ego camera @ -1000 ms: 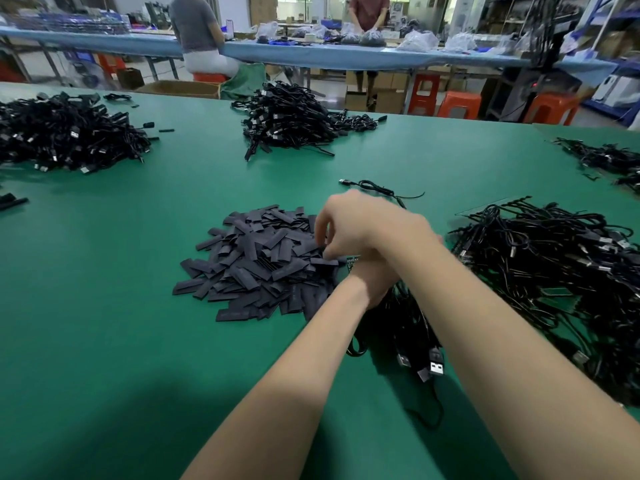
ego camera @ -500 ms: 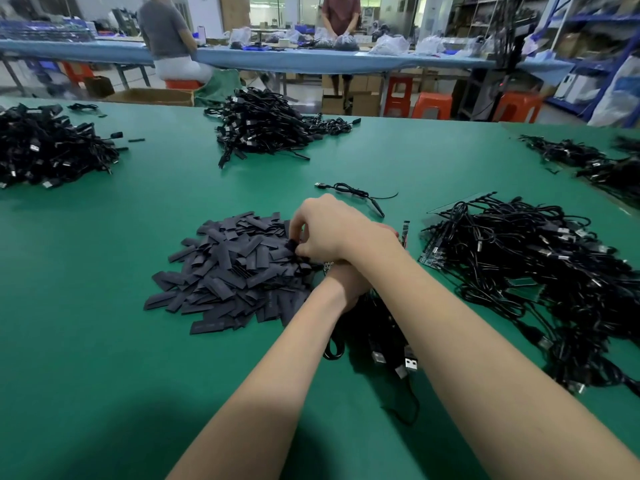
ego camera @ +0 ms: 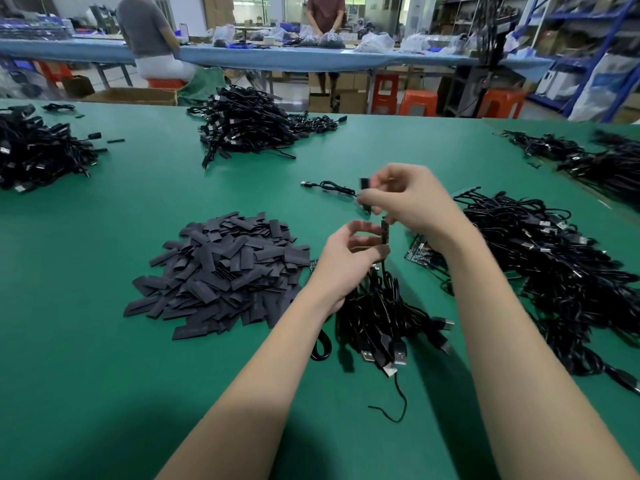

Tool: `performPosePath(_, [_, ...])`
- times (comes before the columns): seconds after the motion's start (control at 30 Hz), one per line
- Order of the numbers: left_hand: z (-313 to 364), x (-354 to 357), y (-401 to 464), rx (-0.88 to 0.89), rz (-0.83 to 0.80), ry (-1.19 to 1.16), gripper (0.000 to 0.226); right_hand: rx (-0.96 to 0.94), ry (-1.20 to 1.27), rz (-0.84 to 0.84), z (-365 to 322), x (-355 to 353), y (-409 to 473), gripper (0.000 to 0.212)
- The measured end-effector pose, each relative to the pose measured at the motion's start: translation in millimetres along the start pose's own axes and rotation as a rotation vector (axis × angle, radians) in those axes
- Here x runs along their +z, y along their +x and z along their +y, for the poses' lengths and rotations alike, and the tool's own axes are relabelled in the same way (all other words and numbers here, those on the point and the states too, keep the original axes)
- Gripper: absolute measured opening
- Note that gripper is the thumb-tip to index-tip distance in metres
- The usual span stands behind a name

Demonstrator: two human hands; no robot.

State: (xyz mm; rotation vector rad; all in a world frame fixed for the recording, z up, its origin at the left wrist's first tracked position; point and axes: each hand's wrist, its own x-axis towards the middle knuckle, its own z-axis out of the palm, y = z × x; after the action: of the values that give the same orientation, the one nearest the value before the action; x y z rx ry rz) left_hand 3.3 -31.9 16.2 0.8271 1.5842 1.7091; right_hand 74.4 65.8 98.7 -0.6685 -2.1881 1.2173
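From my remote seat, the layout reads as a production line set within arm's reach. The green table (ego camera: 104, 375) carries a cable heap (ego camera: 554, 271) on the right as raw stock, and a sleeve pile (ego camera: 221, 271) on the left, close enough for a short grab. Two more heaps (ego camera: 249, 126) sit well away at the far side, I judge as finished or waiting work. Between the near piles my left hand (ego camera: 349, 258) has its fingers curled round a bundle (ego camera: 377, 313) of cables. Their USB plugs trail toward me on the table, and one narrow tip (ego camera: 384, 232) stands upright above the thumb. I take it that the bundle is gripped this way so one end at a time is presented steady and clear of the rest. My right hand (ego camera: 412, 199) hovers just above and slightly beyond, thumb and forefinger pinching a single black sleeve (ego camera: 363, 184). The sleeve hangs roughly upright, which I read as lining its open end up to slide down over the tip. It is blurred, so I cannot tell which way its mouth faces. The sleeve is near the tip but apart from it, up and a little to the left, with the right palm directly over the tip. A loose cable (ego camera: 329, 187) lies on the table just behind the sleeve.
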Motion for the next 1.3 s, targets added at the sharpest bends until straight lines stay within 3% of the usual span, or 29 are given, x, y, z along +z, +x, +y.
performPosePath(0.17, [0.7,-3.5,-1.3,0.006,-0.015,-0.06,0.028,0.171,0.445,0.069,35.2,-20.1,-9.4,0.018])
performPosePath(0.4, [3.2,-10.6,1.3,-0.059,-0.114,-0.345,0.023,0.168,0.805,0.098,48.4,-17.1,-20.2,0.03])
performPosePath(0.8, [14.0,-16.4,-1.1,-0.118,-0.178,-0.483,0.017,0.135,0.887,0.086,48.2,-9.3,-21.8,0.004])
performPosePath(1.3, [32.5,-34.9,-5.6,-0.318,-0.258,-0.626,0.023,0.152,0.95,0.035,44.2,-1.6,-22.3,0.012])
